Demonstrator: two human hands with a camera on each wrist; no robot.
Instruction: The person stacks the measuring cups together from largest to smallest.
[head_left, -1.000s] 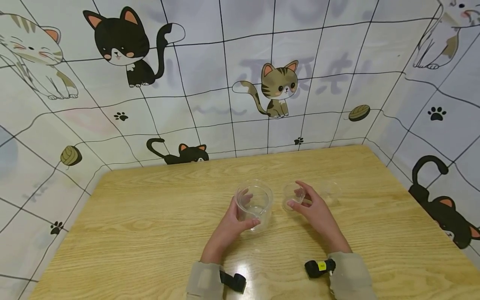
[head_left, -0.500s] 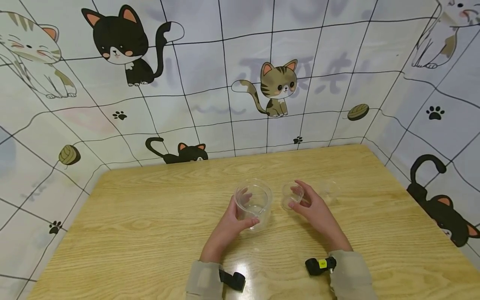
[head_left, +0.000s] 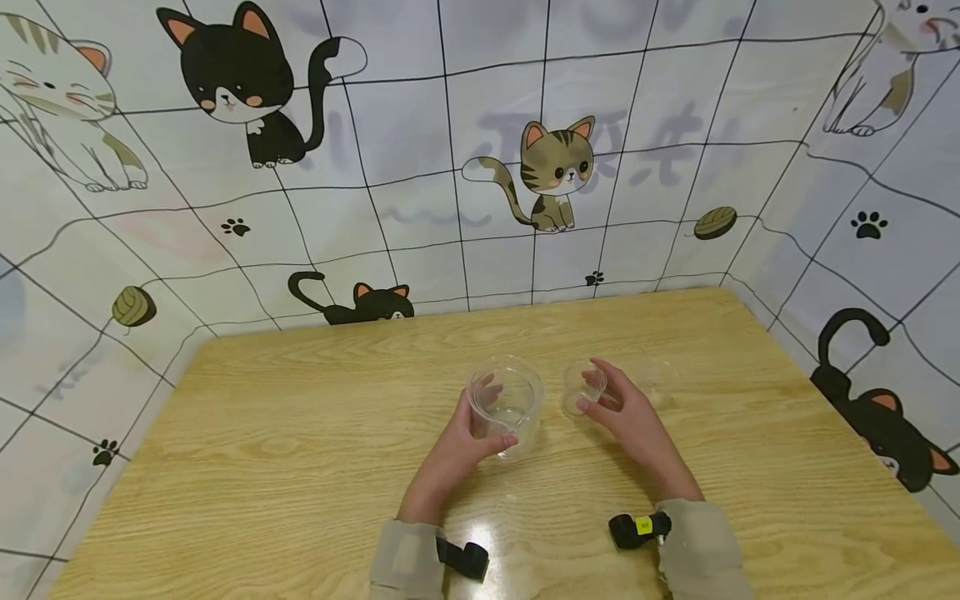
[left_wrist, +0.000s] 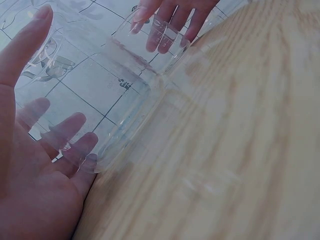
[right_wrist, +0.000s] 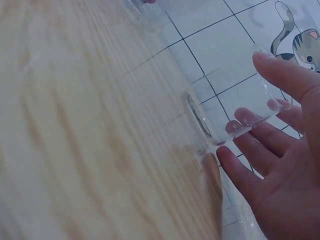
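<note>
Two clear beakers stand upright side by side on the wooden table. My left hand curves round the left side of the larger beaker, thumb at the front and fingers behind. In the left wrist view the fingers show through the larger beaker's wall. My right hand holds the smaller beaker from its right side between thumb and fingers. Printed graduation marks appear on the smaller beaker in the right wrist view. A narrow gap separates the beakers. Whether either contains liquid, I cannot tell.
Another faint, clear round-rimmed thing stands behind my right hand; its kind is hard to make out. The wooden table reaches back to a cat-patterned wall covering, which also encloses both sides.
The head view has shifted very slightly. Both hands keep their hold on the beakers, which stay where they were on the table.
</note>
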